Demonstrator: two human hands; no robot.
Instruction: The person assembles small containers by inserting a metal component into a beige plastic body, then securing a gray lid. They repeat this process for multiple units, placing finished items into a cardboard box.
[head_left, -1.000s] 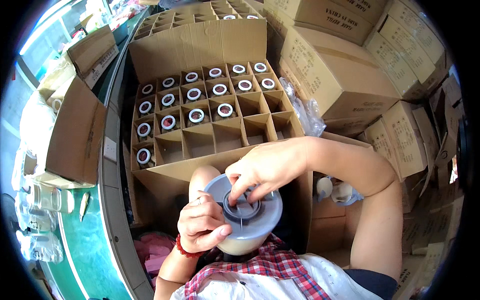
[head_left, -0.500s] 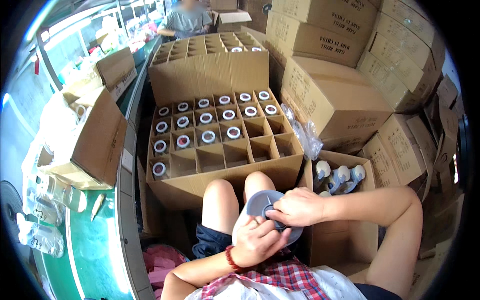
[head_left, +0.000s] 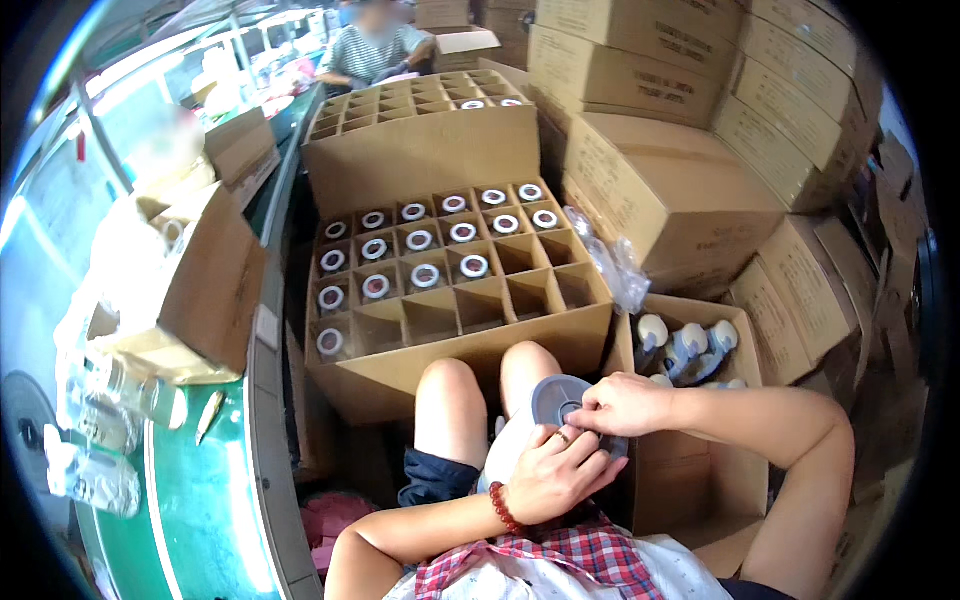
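Across my lap rests a white vessel (head_left: 507, 449) with a wide grey round end (head_left: 549, 394) that faces me. A smaller dark ring sits at the centre of that end. My right hand (head_left: 638, 403) has its fingertips pinched down at this ring. From the left, my left hand (head_left: 562, 474) curls over the near side of the grey end, its fingers close to those of my right hand. Both hands hide much of the ring and the lower rim, and whether a small part lies between the fingertips is hidden.
Before my knees stands a divided carton (head_left: 455, 352) with several white-ringed bottles (head_left: 425, 275). An open carton (head_left: 700, 480) at my right holds grey-and-white jugs (head_left: 688, 342). Stacked boxes (head_left: 670, 190) rise behind it. At left runs a green bench (head_left: 215, 500); a person (head_left: 375, 55) sits far back.
The vessel and both hands have shifted slightly right in the view. My left hand's fingers have curled further over the grey end. The person at the back leans more into view.
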